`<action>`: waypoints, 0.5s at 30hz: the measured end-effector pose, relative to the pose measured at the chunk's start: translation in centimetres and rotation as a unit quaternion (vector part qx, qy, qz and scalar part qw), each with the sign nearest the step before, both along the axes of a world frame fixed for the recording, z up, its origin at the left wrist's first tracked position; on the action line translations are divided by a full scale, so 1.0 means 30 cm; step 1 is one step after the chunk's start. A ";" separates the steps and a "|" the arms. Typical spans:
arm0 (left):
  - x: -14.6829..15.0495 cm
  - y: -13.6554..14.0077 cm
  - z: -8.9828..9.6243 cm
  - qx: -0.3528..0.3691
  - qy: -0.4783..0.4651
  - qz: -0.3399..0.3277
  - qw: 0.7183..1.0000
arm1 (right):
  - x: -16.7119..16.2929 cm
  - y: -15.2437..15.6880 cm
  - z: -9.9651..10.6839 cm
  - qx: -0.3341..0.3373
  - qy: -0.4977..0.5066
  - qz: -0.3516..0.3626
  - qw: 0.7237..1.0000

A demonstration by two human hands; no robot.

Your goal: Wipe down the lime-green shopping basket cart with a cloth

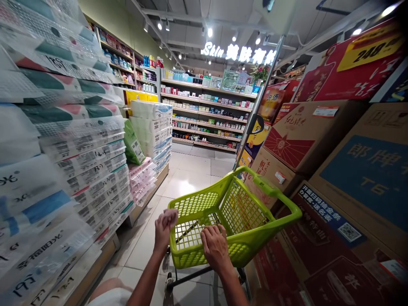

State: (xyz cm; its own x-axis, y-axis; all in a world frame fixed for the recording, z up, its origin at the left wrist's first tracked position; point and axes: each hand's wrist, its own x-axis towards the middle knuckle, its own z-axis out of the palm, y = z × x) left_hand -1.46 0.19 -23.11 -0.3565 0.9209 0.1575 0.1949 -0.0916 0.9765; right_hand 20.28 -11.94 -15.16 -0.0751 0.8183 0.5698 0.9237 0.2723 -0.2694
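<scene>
A lime-green plastic shopping cart [204, 199] stands in front of me, its basket showing no goods inside and its push handle [270, 189] at the far right end. My right hand [214, 244] has its fingers curled over the basket's near rim. Just left of the basket's near corner, my left hand [163, 229] is closed on a crumpled pinkish wipe or cloth [171, 216]; its exact kind is too blurred to tell. That hand is next to the rim, and whether it touches it I cannot tell.
Tall stacks of wrapped tissue packs [92, 165] line the left on low wooden pallets. Liquor cartons [302, 127] are piled close on the right, beside the cart. A tiled floor aisle [188, 165] leads to shelves of small boxes [207, 100]. A metal pole [258, 106] rises behind the cart.
</scene>
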 end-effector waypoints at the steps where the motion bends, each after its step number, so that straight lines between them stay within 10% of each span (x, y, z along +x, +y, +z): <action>1: -0.002 -0.035 -0.038 0.002 -0.023 0.011 1.000 | -0.003 0.002 -0.006 0.000 0.001 0.008 1.000; 4: -0.006 -0.043 -0.040 -0.019 -0.058 0.014 0.998 | -0.017 0.012 -0.016 -0.004 -0.008 0.017 1.000; 10: 0.009 0.153 0.187 -0.034 -0.058 0.015 0.998 | -0.032 0.025 -0.014 -0.010 -0.040 -0.008 0.999; 15: 0.033 -0.137 -0.018 -0.065 -0.088 0.064 0.992 | -0.027 0.020 -0.021 -0.005 -0.038 -0.004 0.999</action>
State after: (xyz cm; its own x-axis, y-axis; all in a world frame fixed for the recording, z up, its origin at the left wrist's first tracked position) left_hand -0.48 -3.93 -23.64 -0.4831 0.8749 -0.0348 0.0221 0.0520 0.9984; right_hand 19.48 -11.35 -15.81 -0.1111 0.8249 0.5543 0.9437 0.2625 -0.2015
